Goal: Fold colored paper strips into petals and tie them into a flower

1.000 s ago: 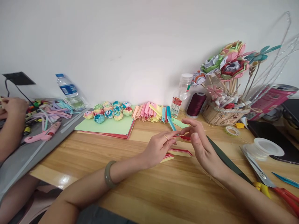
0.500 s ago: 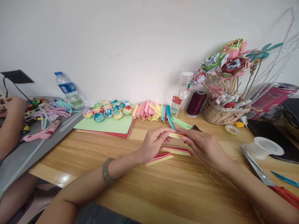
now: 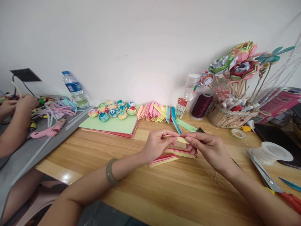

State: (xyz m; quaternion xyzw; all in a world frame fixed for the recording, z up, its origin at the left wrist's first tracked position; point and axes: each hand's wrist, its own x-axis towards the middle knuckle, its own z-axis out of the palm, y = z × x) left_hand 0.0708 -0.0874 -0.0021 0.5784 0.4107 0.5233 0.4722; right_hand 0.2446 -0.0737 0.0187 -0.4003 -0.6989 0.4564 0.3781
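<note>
Between my two hands is a narrow folded paper strip (image 3: pixel 182 140), pale yellow with a red edge. The fingers of my left hand (image 3: pixel 158 145) pinch its left end. My right hand (image 3: pixel 208 147) grips the right end between thumb and fingers. Below my hands, two stacks of folded red, pink and yellow strips lie on the wooden table: one stack (image 3: pixel 163 160) by my left wrist, the other (image 3: pixel 182 153) partly hidden under my right fingers. A blue strip (image 3: pixel 176 125) lies just behind my fingertips.
Paper flowers (image 3: pixel 113 112) sit on green sheets (image 3: pixel 110 125). Behind are folded papers (image 3: pixel 152 112), a bottle (image 3: pixel 185 97), maroon thread (image 3: pixel 202 106) and a flower basket (image 3: pixel 231 116). Scissors (image 3: pixel 270 180) and a spool (image 3: pixel 270 152) lie right. Another person's hands (image 3: pixel 23 105) are left.
My right hand's fingers have shifted on the strip, with its thumb now nearer my left hand. The view has swung slightly left. The other person's hands have come further into view.
</note>
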